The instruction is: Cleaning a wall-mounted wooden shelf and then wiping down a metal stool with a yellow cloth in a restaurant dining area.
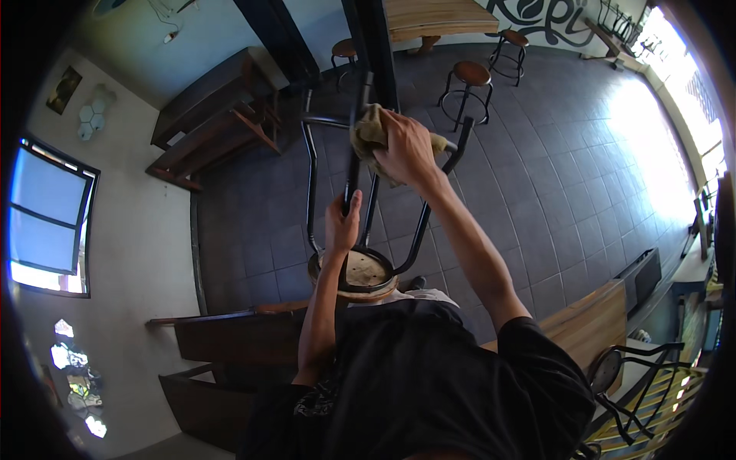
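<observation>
An upturned stool with a black metal frame (312,190) stands before me, its legs pointing away from my body. Its round wooden seat (368,269) is near my lap, underside showing. My left hand (343,223) grips one leg at about mid-length. In my right hand (407,146) is a yellowish-brown cloth (369,133), pressed against the frame near the far ends of the legs. Part of the cloth hangs below the fingers, and another part sticks out to the right by a bent leg. The hand and cloth hide the metal behind them.
Wooden-topped stools (472,75) stand on the dark tiled floor (552,190), near a wooden table (440,18). A black post (376,52) rises beyond the stool legs. Dark wooden benches (201,155) line the left; a wooden tabletop (592,322) and another upturned stool (609,371) are at right.
</observation>
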A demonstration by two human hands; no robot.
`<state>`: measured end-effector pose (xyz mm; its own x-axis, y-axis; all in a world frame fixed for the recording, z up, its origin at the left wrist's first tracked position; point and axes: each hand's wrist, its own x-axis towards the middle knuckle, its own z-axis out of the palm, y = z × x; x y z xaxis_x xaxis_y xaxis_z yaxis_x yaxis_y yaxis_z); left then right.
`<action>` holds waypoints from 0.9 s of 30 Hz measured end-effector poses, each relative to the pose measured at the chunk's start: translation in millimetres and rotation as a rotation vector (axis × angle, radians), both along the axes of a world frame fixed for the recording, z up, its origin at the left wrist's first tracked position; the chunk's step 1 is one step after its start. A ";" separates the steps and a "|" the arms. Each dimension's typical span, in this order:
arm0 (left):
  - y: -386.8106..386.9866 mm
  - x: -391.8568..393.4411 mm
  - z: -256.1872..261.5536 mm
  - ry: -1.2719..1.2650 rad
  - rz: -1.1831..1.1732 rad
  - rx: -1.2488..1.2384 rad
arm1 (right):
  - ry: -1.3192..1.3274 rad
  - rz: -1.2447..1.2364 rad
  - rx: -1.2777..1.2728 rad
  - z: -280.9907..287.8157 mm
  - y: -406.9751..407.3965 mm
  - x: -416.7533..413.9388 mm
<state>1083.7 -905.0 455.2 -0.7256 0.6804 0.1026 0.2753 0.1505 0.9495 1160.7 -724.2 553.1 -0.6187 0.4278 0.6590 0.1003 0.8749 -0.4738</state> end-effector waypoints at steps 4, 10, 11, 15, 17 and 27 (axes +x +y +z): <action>-9.7 -6.2 0.1 -0.179 -0.017 0.008 | -0.296 0.044 -0.160 -0.4 22.2 15.3; -12.7 -9.7 -7.2 -0.178 -0.014 -0.002 | 0.254 0.142 -0.727 -81.9 75.8 72.6; -11.1 -12.2 -12.3 -0.174 0.001 -0.031 | 0.398 0.131 -0.746 -88.5 79.8 79.1; -4.3 -9.3 -18.4 -0.213 0.012 -0.004 | 0.664 0.089 -0.755 -62.3 51.7 113.6; 2.6 -5.8 -19.4 -0.194 0.049 0.027 | 0.589 0.013 -0.638 -71.2 46.6 135.7; 29.8 -3.6 -13.6 -0.452 -0.232 0.348 | -0.103 0.332 -1.123 -98.6 -80.0 141.8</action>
<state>1080.1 -875.2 441.6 -0.5859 0.8079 0.0634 -0.1779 -0.2045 0.9626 1302.5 -804.2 454.5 -0.8374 0.5447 -0.0455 0.0294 -0.0382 -0.9988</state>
